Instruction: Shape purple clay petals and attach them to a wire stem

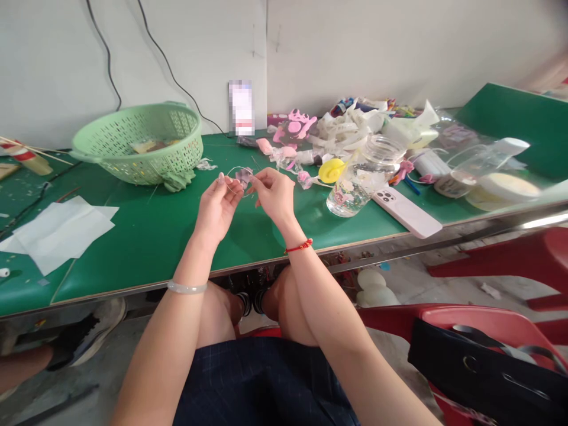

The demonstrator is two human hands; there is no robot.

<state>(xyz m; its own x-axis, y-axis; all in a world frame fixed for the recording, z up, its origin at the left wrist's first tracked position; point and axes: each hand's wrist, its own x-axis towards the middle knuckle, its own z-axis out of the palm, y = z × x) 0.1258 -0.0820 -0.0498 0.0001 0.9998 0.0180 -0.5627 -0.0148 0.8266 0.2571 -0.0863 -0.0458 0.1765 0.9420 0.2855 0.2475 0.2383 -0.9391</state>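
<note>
Both of my hands are raised over the green table (155, 236), close together. My left hand (218, 204) pinches the left side of a thin clear wire loop (231, 175). My right hand (274, 192) pinches the right side of it, where a small pale purple trinket (244, 176) hangs between my fingertips. Both hands have fingers closed in a pinch. A clear bangle is on my left wrist and a red string on my right wrist.
A light green basket (137, 142) stands at the back left. White paper sheets (62, 231) lie at the left. A clear jar (361, 177), a pink phone (406, 211), a yellow disc (331, 170) and a heap of pink and white parts (337, 127) lie right. A black bag (483, 370) rests on a red chair.
</note>
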